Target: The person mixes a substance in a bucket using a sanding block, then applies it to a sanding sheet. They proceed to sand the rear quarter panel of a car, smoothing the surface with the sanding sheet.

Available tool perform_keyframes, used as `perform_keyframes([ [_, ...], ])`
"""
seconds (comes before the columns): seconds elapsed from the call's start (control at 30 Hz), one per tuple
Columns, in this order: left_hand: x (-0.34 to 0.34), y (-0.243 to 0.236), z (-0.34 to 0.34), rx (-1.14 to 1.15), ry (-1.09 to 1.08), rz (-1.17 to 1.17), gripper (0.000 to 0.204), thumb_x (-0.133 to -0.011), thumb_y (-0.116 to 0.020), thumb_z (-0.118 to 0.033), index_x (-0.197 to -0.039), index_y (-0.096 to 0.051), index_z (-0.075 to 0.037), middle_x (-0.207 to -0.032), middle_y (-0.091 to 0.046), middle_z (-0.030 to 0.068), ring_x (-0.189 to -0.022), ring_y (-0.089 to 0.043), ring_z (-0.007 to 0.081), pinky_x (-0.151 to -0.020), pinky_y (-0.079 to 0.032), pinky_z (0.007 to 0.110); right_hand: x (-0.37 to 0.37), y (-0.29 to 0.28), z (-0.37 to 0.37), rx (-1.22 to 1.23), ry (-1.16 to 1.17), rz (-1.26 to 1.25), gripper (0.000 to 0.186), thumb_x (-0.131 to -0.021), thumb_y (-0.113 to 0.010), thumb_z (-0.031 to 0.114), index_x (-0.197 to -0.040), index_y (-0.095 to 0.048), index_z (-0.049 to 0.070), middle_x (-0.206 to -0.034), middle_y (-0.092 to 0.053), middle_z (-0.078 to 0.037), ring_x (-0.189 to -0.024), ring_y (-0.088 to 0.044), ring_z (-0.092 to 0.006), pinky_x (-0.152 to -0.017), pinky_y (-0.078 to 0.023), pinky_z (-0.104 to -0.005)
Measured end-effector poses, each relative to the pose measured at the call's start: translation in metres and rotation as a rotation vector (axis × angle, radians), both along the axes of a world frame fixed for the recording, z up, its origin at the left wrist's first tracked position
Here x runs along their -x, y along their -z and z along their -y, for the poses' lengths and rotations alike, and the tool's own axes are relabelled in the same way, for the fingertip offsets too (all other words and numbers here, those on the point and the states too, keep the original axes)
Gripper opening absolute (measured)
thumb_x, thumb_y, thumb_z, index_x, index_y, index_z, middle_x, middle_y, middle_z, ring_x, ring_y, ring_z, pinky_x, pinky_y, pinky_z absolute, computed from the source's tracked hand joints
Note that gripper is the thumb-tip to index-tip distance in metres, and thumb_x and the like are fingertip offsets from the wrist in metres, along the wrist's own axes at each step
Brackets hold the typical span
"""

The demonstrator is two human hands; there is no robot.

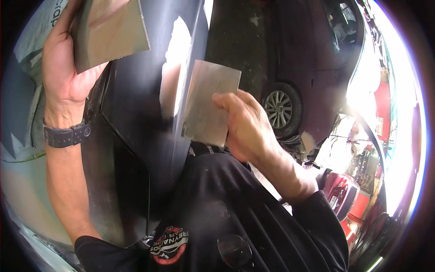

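Note:
My left hand point(68, 84) holds up a flat metal plate point(111, 38) at the upper left, palm turned toward it, its fingers mostly hidden behind or out of view. A pinkish streak, smear or reflection, shows on that plate. In my right hand point(248, 124) is a thin rectangular metal spreader point(206, 97), pinched with the thumb on its face and the fingers hidden behind. The spreader stands in front of the edge of a dark car panel point(136, 90); whether it touches I cannot tell. Beside it, a pale, pinkish patch with ragged edges point(174, 75) runs along the panel.
A dark maroon car point(312, 77) with a silver-spoked wheel point(279, 109) stands to the right. Behind it at lower right sits a red car point(340, 192). Pale sheeting point(27, 50) covers something at far left. My black shirt point(217, 213) is close to the panel.

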State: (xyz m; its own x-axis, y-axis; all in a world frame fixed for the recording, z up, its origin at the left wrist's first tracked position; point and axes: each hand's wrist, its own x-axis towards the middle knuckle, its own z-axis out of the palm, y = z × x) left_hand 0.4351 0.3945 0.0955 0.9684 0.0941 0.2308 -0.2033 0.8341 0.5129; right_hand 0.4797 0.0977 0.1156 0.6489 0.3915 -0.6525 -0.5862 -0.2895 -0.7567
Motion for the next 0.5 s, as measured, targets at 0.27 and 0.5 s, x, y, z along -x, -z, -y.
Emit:
perform_keyframes([
  [0.27,0.002,-0.001,-0.002,-0.023,-0.015,-0.040,0.040,-0.105,-0.044,-0.027,-0.134,-0.052,-0.001,-0.122,-0.062,0.0179,-0.109,-0.063,0.0297,-0.089,-0.058,0.043,-0.024,0.023,-0.012,-0.008,0.036,-0.028,0.016,-0.089,-0.050,0.015,-0.078,-0.052,0.003,-0.065,-0.041,0.002,-0.055,-0.038,-0.0091,-0.048,-0.032,-0.0295],
  [0.5,0.005,0.003,-0.008,-0.039,-0.019,-0.050,0.039,-0.107,-0.040,-0.027,-0.136,-0.050,-0.002,-0.123,-0.061,0.0183,-0.110,-0.062,0.0313,-0.088,-0.059,0.044,-0.024,0.019,-0.022,-0.077,0.050,-0.097,0.015,-0.088,-0.049,0.013,-0.079,-0.054,0.002,-0.064,-0.041,0.002,-0.054,-0.037,-0.0088,-0.047,-0.033,-0.0283],
])
